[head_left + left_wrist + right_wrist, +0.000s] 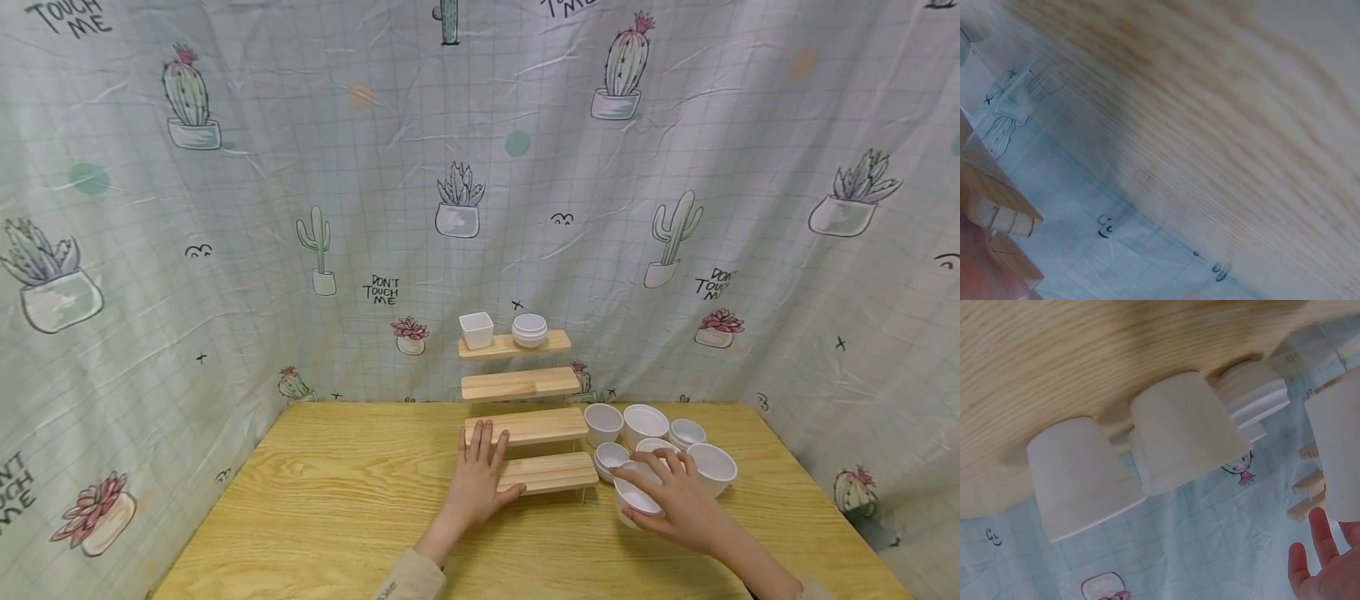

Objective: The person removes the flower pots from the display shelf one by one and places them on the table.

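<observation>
In the head view, my left hand rests on the tiered wooden stand, its straight fingers reaching over the second step and its thumb out by the lowest one. To the stand's right, my right hand holds a white round pot at its rim, thumb at the near side and fingers across the far side. The right wrist view has this pot at its right edge, fingers against it. On the top step sit a square white pot and a small ridged round pot.
Several more white pots stand together right of the stand, among them a tall one, a wide one and a small ridged one. A cactus-print curtain surrounds the wooden table at back and sides.
</observation>
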### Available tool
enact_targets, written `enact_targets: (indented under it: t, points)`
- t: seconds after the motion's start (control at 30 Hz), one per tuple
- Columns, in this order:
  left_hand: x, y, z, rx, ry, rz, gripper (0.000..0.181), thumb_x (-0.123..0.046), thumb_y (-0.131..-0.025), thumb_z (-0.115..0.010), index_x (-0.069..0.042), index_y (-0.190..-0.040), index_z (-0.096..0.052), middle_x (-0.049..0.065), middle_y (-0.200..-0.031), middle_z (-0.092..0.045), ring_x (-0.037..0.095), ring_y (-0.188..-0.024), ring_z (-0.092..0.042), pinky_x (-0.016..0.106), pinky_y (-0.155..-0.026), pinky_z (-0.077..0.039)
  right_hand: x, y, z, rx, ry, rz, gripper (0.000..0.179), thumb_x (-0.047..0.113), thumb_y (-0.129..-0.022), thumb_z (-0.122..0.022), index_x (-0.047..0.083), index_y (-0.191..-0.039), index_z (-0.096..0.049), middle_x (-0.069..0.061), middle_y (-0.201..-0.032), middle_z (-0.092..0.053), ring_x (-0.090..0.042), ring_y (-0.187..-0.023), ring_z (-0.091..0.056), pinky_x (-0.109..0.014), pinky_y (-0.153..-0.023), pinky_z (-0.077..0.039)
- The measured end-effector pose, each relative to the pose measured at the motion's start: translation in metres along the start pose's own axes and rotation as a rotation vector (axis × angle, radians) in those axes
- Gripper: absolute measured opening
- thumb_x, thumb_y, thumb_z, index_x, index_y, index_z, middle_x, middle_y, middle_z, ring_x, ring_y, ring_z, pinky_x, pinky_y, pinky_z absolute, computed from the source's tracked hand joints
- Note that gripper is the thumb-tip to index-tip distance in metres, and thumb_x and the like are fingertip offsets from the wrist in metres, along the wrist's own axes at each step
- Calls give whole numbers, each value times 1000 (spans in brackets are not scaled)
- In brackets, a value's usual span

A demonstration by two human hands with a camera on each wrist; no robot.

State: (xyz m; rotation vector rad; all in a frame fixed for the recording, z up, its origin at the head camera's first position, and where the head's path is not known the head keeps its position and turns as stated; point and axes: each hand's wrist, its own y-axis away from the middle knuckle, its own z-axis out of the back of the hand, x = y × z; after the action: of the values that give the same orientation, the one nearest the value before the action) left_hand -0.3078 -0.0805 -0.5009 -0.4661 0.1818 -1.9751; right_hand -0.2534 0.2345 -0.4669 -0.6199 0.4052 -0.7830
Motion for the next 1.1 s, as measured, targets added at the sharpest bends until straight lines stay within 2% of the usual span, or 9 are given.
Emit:
enact_targets:
  t: [0.17,0.37,0.7,1.1]
  points:
    - [1,0,-1,-24,-12,-4,85,-70,-81,-27,-13,-143,-17,20,-148,-14,33,-138,-11,53,-108,-14,1,5,-6,-3,20,19,47,48,-71,-66,31,-114,-59,0,-107,-56,-19,-92,-44,-42,-73,-30]
    - [1,1,-2,-39,-22,-8,85,-70,-81,-27,-13,-143,-18,21,-147,-15,33,-137,-12,53,-108,-15,1,8,-13,-6,-15,35,46,51,-75,-62,30,-115,-58,-1,-108,-54,-17,-90,-43,-40,-76,-27]
    - [2,1,-1,-35,-17,-12,85,-70,-82,-26,-13,-143,-17,21,-147,-14,33,-137,-12,53,-108,-15,3,9,-22,21,37,30,49,48,-70,-67,29,-114,-59,-2,-105,-54,-15,-89,-41,-36,-70,-29]
    - [1,1,-2,-31,-7,-10,85,-71,-81,-25,-13,-143,-16,20,-148,-14,33,-138,-10,53,-108,-15,2,11,-31,39,25,2,51,45,-68,-69,28,-115,-59,-5,-105,-55,-16,-89,-41,-35,-68,-28]
